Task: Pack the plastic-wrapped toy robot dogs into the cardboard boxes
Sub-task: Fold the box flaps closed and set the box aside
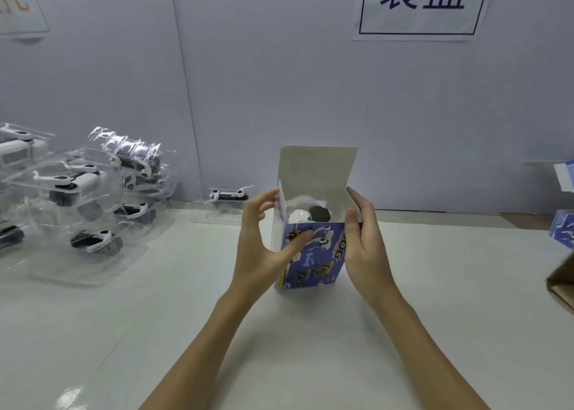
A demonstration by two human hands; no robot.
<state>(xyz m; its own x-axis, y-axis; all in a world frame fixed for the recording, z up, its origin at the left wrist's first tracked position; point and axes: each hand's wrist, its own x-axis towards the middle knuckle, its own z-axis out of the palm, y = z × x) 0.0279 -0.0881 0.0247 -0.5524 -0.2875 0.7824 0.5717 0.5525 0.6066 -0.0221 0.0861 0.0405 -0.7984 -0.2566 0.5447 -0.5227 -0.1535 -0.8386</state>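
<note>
Holding the blue cardboard box upright on the white counter, I have my left hand against its left side, thumb laid across the printed front face, fingers spread and lightly bent near the left side flap. My right hand flanks the right side, fingers nearly straight, thumb touching the upper right corner of the front face. Both forearms reach forward from the bottom edge. The top flap stands open, and a plastic-wrapped toy robot dog sits inside, white and dark parts visible at the mouth. More wrapped dogs are heaped on the counter at far left; one wrapped dog lies apart by the wall. A paper sign hangs on the grey wall. Other boxes show at the right edge.
</note>
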